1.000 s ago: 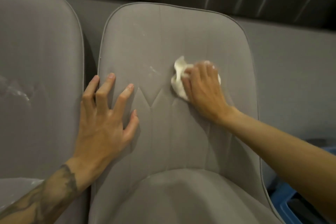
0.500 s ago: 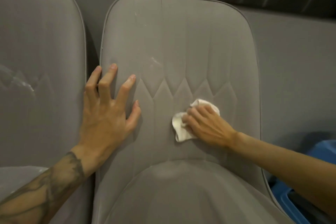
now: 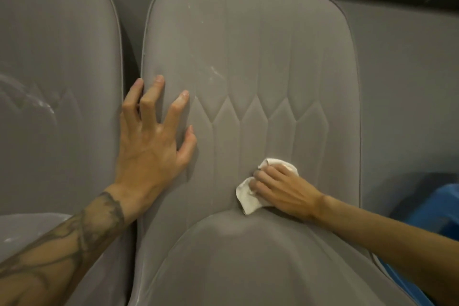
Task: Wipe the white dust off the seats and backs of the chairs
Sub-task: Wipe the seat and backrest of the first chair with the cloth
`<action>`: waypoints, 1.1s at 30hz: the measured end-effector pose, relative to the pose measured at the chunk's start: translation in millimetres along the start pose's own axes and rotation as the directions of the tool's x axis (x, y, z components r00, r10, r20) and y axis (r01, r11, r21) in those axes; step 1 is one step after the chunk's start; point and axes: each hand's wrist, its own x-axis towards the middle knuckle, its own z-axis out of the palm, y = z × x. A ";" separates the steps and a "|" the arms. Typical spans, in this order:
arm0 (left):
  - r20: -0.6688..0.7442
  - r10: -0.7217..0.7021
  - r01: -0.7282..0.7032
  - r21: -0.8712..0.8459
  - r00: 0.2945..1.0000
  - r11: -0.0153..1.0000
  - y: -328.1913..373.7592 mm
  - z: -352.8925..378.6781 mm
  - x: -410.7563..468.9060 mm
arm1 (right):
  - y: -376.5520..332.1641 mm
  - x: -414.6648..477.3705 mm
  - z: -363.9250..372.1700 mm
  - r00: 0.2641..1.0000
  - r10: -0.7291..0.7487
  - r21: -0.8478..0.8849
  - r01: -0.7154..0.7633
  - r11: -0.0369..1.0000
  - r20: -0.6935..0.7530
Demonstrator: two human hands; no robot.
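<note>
I see the white cloth (image 3: 248, 200) low on the grey chair back (image 3: 260, 57), just above the seat (image 3: 260, 268), with the right hand (image 3: 283, 189) fingers curled over it, pressing. Left hand (image 3: 151, 151) fingers splayed, holding nothing, on the back's left edge. White dust streak (image 3: 213, 72) higher up; second chair (image 3: 54, 57) to the left.

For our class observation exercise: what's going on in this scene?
A person is wiping a grey chair's backrest. The right hand holds a white cloth against its lower part, just above the seat. The left hand rests on the backrest's left edge, fingers spread. White streaks show higher up the backrest, and on the neighbouring chair to the left.
</note>
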 end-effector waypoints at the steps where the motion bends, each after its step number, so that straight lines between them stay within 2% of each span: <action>1: -0.005 0.006 -0.006 0.004 1.000 1.000 -0.3 0.1 -0.4 | 9.6 9.2 -1.9 0.997 0.065 0.017 -0.064 0.998 -0.045; 2: -0.010 0.012 -0.012 0.007 1.000 1.000 -0.8 0.4 -0.4 | 22.9 22.6 -4.3 0.974 0.190 0.046 -0.186 0.981 -0.123; 3: -0.012 0.015 -0.015 0.006 1.000 1.000 -0.8 1.2 -0.2 | 39.5 38.1 -8.9 0.912 0.350 0.080 -0.341 0.937 -0.212; 5: -0.009 0.008 -0.008 0.002 1.000 1.000 -1.4 2.2 0.1 | 66.1 65.7 -19.9 0.707 0.622 0.185 -0.598 0.780 -0.337; 6: -0.006 0.001 -0.001 0.000 1.000 1.000 -1.4 2.3 -0.1 | 67.7 72.1 -20.1 0.645 0.675 0.221 -0.644 0.733 -0.359; 7: -0.003 -0.003 0.003 -0.001 1.000 1.000 -1.2 2.1 -0.3 | 61.7 73.1 -16.6 0.637 0.677 0.238 -0.639 0.731 -0.368; 8: -0.002 -0.003 0.003 -0.002 1.000 1.000 -0.7 1.4 -0.6 | 49.8 68.1 -11.7 0.689 0.632 0.235 -0.589 0.773 -0.355; 10: -0.013 0.000 0.000 -0.001 1.000 1.000 -0.1 0.4 0.1 | 21.7 49.3 -0.3 0.866 0.410 0.172 -0.375 0.911 -0.286; 11: -0.017 0.002 -0.002 -0.002 1.000 1.000 0.4 0.4 0.6 | 13.0 40.3 3.3 0.927 0.287 0.120 -0.265 0.957 -0.242; 12: -0.020 0.002 -0.002 -0.004 1.000 1.000 1.0 0.7 0.6 | 13.7 35.6 4.4 0.956 0.202 0.071 -0.191 0.979 -0.214; 14: -0.029 0.008 -0.009 -0.009 1.000 1.000 1.0 1.1 0.0 | 37.1 47.7 -5.7 0.954 0.184 0.038 -0.180 0.983 -0.235; 16: -0.039 0.014 -0.015 -0.014 0.999 1.000 -0.1 1.2 0.2 | 74.9 83.9 -24.7 0.886 0.317 0.036 -0.324 0.945 -0.339; 17: -0.040 0.014 -0.014 -0.015 0.999 1.000 -0.7 1.2 0.3 | 98.3 106.8 -37.0 0.805 0.430 0.055 -0.448 0.892 -0.408; 19: -0.034 0.008 -0.009 -0.020 0.999 1.000 -1.0 1.3 0.4 | 142.7 150.1 -64.5 0.558 0.692 0.184 -0.702 0.688 -0.458; 20: -0.030 0.005 -0.005 -0.021 1.000 1.000 -0.7 1.5 0.4 | 151.3 165.5 -72.8 0.435 0.790 0.251 -0.784 0.568 -0.432; 21: -0.026 0.003 -0.004 -0.022 1.000 1.000 -0.1 1.6 0.2 | 148.7 174.1 -74.0 0.369 0.830 0.281 -0.816 0.505 -0.419; 22: -0.024 0.005 -0.005 -0.022 1.000 1.000 0.2 1.4 0.0 | 135.9 175.7 -72.5 0.374 0.828 0.289 -0.809 0.512 -0.419; 23: -0.025 0.008 -0.009 -0.022 1.000 1.000 -0.1 0.9 0.1 | 116.8 171.0 -68.0 0.444 0.791 0.282 -0.765 0.579 -0.420; 25: -0.024 0.010 -0.011 -0.018 1.000 1.000 -0.3 -0.1 1.0 | 75.9 149.5 -57.4 0.646 0.661 0.264 -0.609 0.748 -0.382; 26: -0.019 0.008 -0.008 -0.018 1.000 1.000 0.0 -0.6 1.2 | 65.4 139.2 -53.6 0.710 0.613 0.258 -0.556 0.790 -0.346; 27: -0.017 0.005 -0.006 -0.021 1.000 1.000 0.4 -0.8 1.1 | 67.5 133.3 -52.2 0.736 0.592 0.256 -0.534 0.806 -0.329; 28: -0.019 0.006 -0.006 -0.023 1.000 1.000 0.4 -0.6 1.0 | 78.8 135.0 -54.1 0.722 0.608 0.247 -0.556 0.794 -0.330; 29: -0.024 0.009 -0.009 -0.025 1.000 1.000 -0.2 -0.1 0.8 | 93.6 142.3 -56.4 0.675 0.647 0.236 -0.605 0.761 -0.355; 33: -0.037 0.012 -0.013 -0.024 0.999 1.000 -2.2 3.1 0.7 | 147.4 181.0 -72.1 0.370 0.835 0.333 -0.791 0.513 -0.407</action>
